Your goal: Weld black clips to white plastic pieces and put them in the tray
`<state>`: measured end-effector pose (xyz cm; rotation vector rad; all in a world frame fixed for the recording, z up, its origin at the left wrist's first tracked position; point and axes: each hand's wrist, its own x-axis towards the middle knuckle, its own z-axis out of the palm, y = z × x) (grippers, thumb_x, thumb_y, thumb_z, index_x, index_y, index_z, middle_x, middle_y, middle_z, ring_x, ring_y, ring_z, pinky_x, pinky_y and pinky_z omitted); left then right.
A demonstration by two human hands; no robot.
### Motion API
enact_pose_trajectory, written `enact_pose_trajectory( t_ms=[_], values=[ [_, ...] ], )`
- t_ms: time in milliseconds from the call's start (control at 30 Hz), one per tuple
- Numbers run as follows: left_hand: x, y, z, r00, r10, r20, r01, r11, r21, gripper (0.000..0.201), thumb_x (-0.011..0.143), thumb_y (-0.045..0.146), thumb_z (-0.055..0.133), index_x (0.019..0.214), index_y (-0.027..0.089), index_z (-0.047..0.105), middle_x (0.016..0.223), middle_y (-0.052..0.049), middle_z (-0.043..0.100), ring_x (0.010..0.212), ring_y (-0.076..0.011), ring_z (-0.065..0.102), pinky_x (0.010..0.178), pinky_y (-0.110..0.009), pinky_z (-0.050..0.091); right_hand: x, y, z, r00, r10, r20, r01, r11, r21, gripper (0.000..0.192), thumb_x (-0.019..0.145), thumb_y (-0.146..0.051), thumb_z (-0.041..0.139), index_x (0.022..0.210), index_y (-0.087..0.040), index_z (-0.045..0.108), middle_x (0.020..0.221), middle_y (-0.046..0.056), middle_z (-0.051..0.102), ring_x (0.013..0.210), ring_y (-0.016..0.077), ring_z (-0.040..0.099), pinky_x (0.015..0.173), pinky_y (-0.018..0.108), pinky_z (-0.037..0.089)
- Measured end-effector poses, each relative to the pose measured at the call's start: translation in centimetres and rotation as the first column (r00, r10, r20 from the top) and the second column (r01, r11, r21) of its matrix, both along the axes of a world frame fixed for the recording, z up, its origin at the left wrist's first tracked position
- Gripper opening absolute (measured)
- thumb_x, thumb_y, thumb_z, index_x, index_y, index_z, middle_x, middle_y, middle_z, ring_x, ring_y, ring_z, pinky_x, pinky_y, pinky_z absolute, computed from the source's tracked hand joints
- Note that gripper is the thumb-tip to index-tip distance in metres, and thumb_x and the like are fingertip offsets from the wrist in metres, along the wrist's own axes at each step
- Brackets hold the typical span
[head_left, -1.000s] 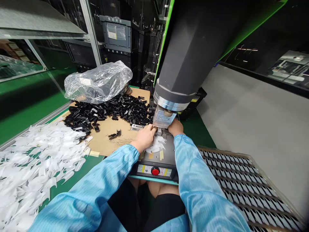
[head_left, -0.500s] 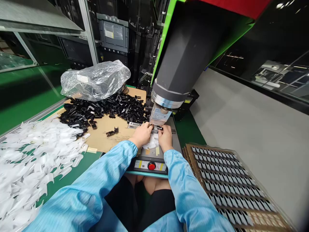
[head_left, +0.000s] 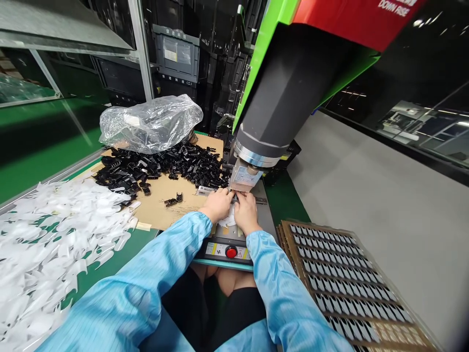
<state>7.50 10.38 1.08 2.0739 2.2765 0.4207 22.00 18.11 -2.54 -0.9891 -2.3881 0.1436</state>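
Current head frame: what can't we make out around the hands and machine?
All in the head view:
Whatever the bare left hand and bare right hand may hold: hidden by their fingers.
White flat pieces on the grey machine base: partly covered by the right hand.
Pale blue rectangular label: print too small.
Red machine panel: upper lettering cut off by top edge.
Brown compartment tray: cut off by bottom edge.

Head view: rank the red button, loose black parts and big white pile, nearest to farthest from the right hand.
1. Red button: just below the hand in view, toward the wearer.
2. Loose black parts: left, on the cardboard.
3. Big white pile: farthest left.
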Motion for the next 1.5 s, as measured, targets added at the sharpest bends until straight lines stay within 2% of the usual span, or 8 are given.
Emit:
enact_pose_trajectory(
  t_ms=[300, 467, 600, 700, 833, 1000, 1233, 1500],
  values=[
    [0.2, 0.1, 0.5, 1.000, -0.006, -0.010, 0.006, 1.000, -0.018, 0.047, 0.097, 0.017, 0.054, 0.143, 0.018, 0.057, 0.134, -0.018, 0.064, 0.130, -0.0338, 0.056, 0.106, -0.050, 0.049, -0.1, 0.2, 0.6, 0.982, -0.033, 0.186, 0.033, 0.999, 0.006, 0.066, 0.093, -0.019, 0.057, 0.158, -0.029, 0.048, 0.145, 0.018, 0.050, 0.129, 0.0383, 0.045, 0.106, 0.054, 0.047],
    [0.2, 0.2, 1.0, 1.000, 0.007, -0.030, -0.008, 0.999, -0.031, 0.048, 0.093, 0.020, 0.060, 0.142, 0.022, 0.058, 0.134, -0.016, 0.064, 0.129, -0.0333, 0.058, 0.107, -0.049, 0.048, 0.6, 0.1, 0.7, 0.990, -0.036, 0.139, 0.041, 0.999, -0.033, 0.067, 0.093, -0.025, 0.059, 0.159, -0.030, 0.046, 0.148, 0.017, 0.049, 0.133, 0.0384, 0.044, 0.107, 0.056, 0.046],
    [-0.4, -0.7, 1.4, 0.999, 0.027, -0.019, -0.028, 0.999, -0.018, 0.052, 0.097, 0.026, 0.057, 0.148, 0.023, 0.054, 0.133, -0.015, 0.066, 0.127, -0.0318, 0.060, 0.108, -0.047, 0.048, 3.6, -1.3, 0.4, 1.000, -0.028, 0.010, 0.028, 0.999, -0.026, 0.071, 0.092, -0.023, 0.055, 0.162, -0.028, 0.041, 0.153, 0.014, 0.049, 0.138, 0.0353, 0.044, 0.112, 0.055, 0.043],
    [-1.3, -2.9, 1.4, 1.000, 0.026, 0.008, -0.026, 1.000, 0.004, 0.057, 0.101, 0.033, 0.055, 0.156, 0.022, 0.048, 0.136, -0.016, 0.064, 0.127, -0.0323, 0.061, 0.109, -0.046, 0.048, 8.0, -2.6, -0.4, 0.996, -0.068, -0.053, 0.069, 0.998, 0.009, 0.062, 0.094, -0.024, 0.053, 0.155, -0.029, 0.050, 0.152, 0.013, 0.054, 0.139, 0.0345, 0.046, 0.114, 0.057, 0.042],
    [-2.7, -8.2, -0.1, 0.999, -0.013, 0.034, 0.015, 0.998, -0.058, 0.057, 0.099, 0.043, 0.059, 0.153, 0.024, 0.055, 0.145, -0.016, 0.061, 0.133, -0.0328, 0.060, 0.114, -0.045, 0.046, 14.8, -4.9, -2.7, 0.988, -0.146, -0.058, 0.146, 0.989, 0.006, 0.054, 0.098, -0.027, 0.049, 0.151, -0.031, 0.055, 0.155, 0.010, 0.056, 0.146, 0.0355, 0.043, 0.118, 0.062, 0.038],
    [-3.4, -14.1, -2.5, 0.996, -0.080, -0.032, 0.070, 0.967, -0.245, 0.094, 0.080, 0.040, 0.080, 0.164, 0.030, 0.040, 0.172, -0.015, 0.038, 0.157, -0.0388, 0.038, 0.127, -0.053, 0.033, 19.7, -7.2, -5.9, 0.988, -0.144, 0.063, 0.147, 0.988, -0.048, 0.068, 0.097, -0.025, 0.048, 0.162, -0.041, 0.041, 0.166, 0.004, 0.049, 0.154, 0.0375, 0.038, 0.116, 0.067, 0.038],
    [-3.0, -14.7, -2.9, 0.993, -0.073, -0.093, 0.046, 0.962, -0.269, 0.097, 0.081, 0.034, 0.077, 0.168, 0.027, 0.034, 0.174, -0.016, 0.035, 0.157, -0.0378, 0.036, 0.127, -0.054, 0.032, 20.2, -7.3, -5.9, 0.985, -0.137, 0.105, 0.139, 0.990, -0.012, 0.071, 0.095, -0.021, 0.050, 0.162, -0.043, 0.043, 0.166, 0.000, 0.050, 0.156, 0.0370, 0.037, 0.121, 0.066, 0.033],
    [-1.9, -14.2, -2.7, 0.991, -0.059, -0.119, 0.021, 0.954, -0.300, 0.102, 0.078, 0.028, 0.080, 0.168, 0.016, 0.033, 0.174, -0.023, 0.032, 0.159, -0.0413, 0.034, 0.128, -0.053, 0.030, 18.8, -8.7, -4.6, 0.941, -0.252, 0.224, 0.272, 0.960, -0.063, 0.072, 0.094, -0.015, 0.046, 0.163, -0.035, 0.044, 0.173, -0.003, 0.040, 0.161, 0.0320, 0.028, 0.130, 0.060, 0.019]
  ],
)
